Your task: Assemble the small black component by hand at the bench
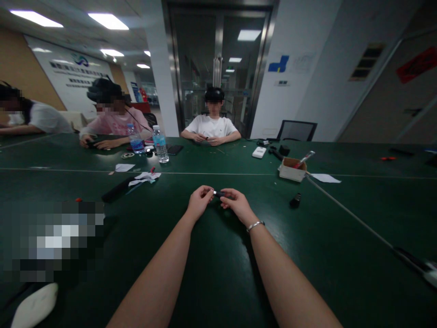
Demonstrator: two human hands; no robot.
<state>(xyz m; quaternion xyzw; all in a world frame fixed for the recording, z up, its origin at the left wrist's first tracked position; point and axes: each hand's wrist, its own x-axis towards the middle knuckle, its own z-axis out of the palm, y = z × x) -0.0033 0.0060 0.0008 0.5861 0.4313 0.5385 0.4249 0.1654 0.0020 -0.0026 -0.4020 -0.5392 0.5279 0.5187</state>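
Note:
Just above the middle of the green table [218, 273], both hands meet at a small dark stick-like object [219, 194] with a silvery left end. My left hand [200, 200] is closed, its thumb and fingertips pinching the silvery end. The dark right part sits between the thumb and fingers of my right hand [236, 203], which is also closed. A silver bracelet [256, 225] circles the right wrist. What exactly the object is cannot be made out.
Beyond the hands are a small box [292, 170] holding tools, a black item [295, 200], papers [145, 176], a black case [119, 189] and bottles [160, 145]. A white object [36, 305] lies near left. Three people sit across the table.

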